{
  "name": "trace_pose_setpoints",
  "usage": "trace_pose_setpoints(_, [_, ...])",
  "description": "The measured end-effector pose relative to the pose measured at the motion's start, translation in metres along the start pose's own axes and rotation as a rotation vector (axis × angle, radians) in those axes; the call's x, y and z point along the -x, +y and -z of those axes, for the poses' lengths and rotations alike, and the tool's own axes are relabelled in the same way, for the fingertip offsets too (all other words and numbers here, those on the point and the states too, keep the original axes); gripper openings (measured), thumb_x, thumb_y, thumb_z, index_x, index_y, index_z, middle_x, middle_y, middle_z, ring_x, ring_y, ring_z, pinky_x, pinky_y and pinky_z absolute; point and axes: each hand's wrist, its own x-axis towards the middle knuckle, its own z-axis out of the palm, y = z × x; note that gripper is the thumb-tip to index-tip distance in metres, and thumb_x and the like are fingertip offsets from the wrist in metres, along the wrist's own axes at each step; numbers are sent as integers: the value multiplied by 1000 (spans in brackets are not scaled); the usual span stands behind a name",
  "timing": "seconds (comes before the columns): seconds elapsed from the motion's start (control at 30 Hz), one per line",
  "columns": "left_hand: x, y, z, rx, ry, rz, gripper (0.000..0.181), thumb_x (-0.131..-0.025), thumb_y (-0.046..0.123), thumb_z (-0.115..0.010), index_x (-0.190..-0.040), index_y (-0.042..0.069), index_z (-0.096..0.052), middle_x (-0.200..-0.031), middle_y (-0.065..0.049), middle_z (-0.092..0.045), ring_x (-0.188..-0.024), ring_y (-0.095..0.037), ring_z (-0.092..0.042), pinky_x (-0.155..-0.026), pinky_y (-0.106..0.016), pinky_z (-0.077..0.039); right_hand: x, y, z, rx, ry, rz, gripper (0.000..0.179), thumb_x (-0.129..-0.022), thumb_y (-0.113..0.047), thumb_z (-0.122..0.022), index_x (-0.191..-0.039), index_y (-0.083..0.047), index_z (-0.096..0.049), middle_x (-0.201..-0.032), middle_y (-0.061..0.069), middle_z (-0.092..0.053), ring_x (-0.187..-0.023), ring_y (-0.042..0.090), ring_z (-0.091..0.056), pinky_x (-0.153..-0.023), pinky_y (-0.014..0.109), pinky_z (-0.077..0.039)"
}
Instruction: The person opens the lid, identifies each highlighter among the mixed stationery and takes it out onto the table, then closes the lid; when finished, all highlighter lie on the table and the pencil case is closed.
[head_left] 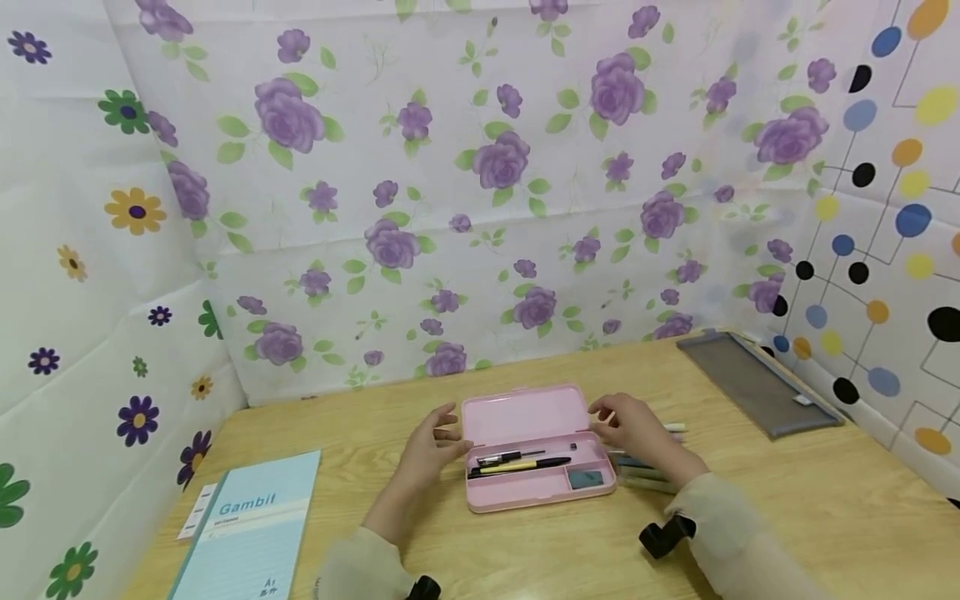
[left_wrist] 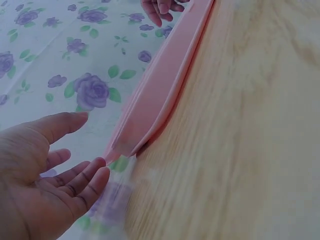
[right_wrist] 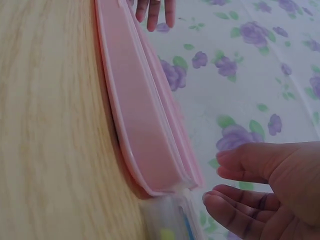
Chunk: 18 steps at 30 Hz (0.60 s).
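A pink pencil case lies on the table with its lid raised toward the back. Inside are a yellow-and-black pen, a clear pen with a black grip and, in a small compartment, a dark teal eraser. By the case's left end is my left hand, fingers loosely bent and fingertips right at the corner. My right hand hovers at the opposite end, thumb and fingers apart, fingertips close to the lid's edge. Neither hand grips anything.
Several pens in a clear sleeve lie partly under my right forearm. A light blue notebook lies at the left, over a white card. A grey mesh pouch rests at the back right. Flowered cloth hangs behind the table.
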Motion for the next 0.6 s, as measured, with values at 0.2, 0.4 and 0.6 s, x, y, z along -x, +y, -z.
trace_pose_setpoints(0.2, [-1,-6,-6,17,13,-16,72,-81,3,-74,-144,1,-39,-132,-24,-52,-108,-34,-60,-86,-34,-57,-3,-2,-7,7,20,-1,23,-90,-8,-65,-112,-1,-66,-104,18,-61,-76,16,-58,-61,26,-51])
trace_pose_setpoints(0.4, [2,-10,-7,0,-18,-65,70,-82,3,-73,-143,-2,-39,-125,-28,-58,-99,-25,-65,-82,-28,-58,-3,0,-12,14,34,42,24,-88,-3,-66,-112,1,-65,-106,19,-60,-76,15,-58,-59,22,-49])
trace_pose_setpoints(0.6, [2,-14,-8,-26,-28,-105,65,-84,2,-71,-141,-4,-40,-121,-27,-60,-96,-19,-63,-80,-25,-56,-3,-1,-15,43,26,61,36,-85,0,-69,-120,0,-62,-111,20,-57,-77,14,-59,-59,20,-50])
